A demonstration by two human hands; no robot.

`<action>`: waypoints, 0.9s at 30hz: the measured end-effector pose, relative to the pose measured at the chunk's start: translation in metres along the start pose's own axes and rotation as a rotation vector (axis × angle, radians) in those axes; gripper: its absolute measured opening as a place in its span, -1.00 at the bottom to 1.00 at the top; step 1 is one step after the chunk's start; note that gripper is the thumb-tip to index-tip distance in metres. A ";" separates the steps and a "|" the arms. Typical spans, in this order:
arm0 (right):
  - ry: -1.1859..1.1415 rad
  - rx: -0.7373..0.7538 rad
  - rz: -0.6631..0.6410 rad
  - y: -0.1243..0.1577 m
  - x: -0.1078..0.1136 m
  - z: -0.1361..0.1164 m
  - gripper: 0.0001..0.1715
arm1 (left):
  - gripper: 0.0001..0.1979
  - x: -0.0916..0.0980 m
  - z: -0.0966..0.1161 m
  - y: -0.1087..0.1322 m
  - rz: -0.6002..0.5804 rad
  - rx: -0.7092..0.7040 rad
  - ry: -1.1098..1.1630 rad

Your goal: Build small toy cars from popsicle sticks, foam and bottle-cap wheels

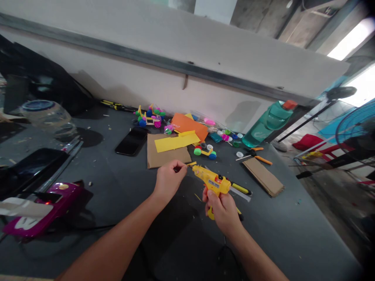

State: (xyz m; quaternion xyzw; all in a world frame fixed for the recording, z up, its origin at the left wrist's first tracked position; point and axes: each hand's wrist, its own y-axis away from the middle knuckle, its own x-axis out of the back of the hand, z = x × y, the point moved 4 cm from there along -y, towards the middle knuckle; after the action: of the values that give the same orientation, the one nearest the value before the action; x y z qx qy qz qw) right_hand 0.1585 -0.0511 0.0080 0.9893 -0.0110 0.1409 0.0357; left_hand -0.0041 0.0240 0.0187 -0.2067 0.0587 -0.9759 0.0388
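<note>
My right hand (223, 208) is wrapped round the handle of a yellow glue gun (211, 182), whose nozzle points left towards my left hand (169, 179). My left hand is closed in a pinch on a small yellow strip (191, 164) held at the nozzle tip. Just beyond my hands lie a brown cardboard sheet (164, 158) with a yellow paper strip (175, 141) on it and an orange sheet (189, 125). A small toy car with coloured cap wheels (205, 151) sits near them.
On the dark table (131, 218): a black phone (132, 141), another cap-wheel toy (149, 117), loose bottle caps (227, 136), a teal water bottle (268, 123), orange-handled pliers (258, 156), a cardboard piece (263, 177), a magenta device (43, 212), a clear jar (48, 117). A fan (356, 125) stands right.
</note>
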 end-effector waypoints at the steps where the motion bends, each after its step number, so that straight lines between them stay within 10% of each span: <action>1: 0.003 0.001 0.001 0.000 0.000 0.000 -0.60 | -0.84 0.000 0.000 0.000 0.001 0.002 0.000; 27: -0.050 -0.071 0.086 -0.004 0.013 0.004 -0.58 | -0.83 0.000 -0.001 0.000 0.010 0.006 0.016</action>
State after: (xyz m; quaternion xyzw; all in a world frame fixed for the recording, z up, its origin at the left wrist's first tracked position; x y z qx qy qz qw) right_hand 0.1721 -0.0476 0.0079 0.9893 -0.0592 0.1173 0.0642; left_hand -0.0044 0.0236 0.0177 -0.1987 0.0569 -0.9774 0.0439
